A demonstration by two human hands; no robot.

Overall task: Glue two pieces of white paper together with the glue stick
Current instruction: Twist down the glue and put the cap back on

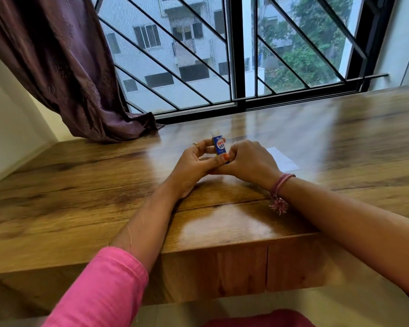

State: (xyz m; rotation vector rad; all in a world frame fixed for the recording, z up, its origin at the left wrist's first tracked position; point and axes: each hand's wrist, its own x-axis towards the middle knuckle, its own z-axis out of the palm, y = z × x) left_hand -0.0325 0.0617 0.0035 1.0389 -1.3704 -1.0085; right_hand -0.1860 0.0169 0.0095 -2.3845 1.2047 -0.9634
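A small blue glue stick (219,145) with a white cap stands upright between my two hands over the middle of the wooden table (80,185). My left hand (196,164) grips its body with thumb and fingers. My right hand (248,161) is closed around its lower end, fingers curled. A piece of white paper (285,160) lies flat on the table just behind and to the right of my right hand, partly hidden by it. Whether a second piece lies there I cannot tell.
A purple curtain (64,67) hangs at the back left, its hem resting on the table's far edge. A barred window (234,55) runs along the far side. The table's front edge (222,246) is near my forearms.
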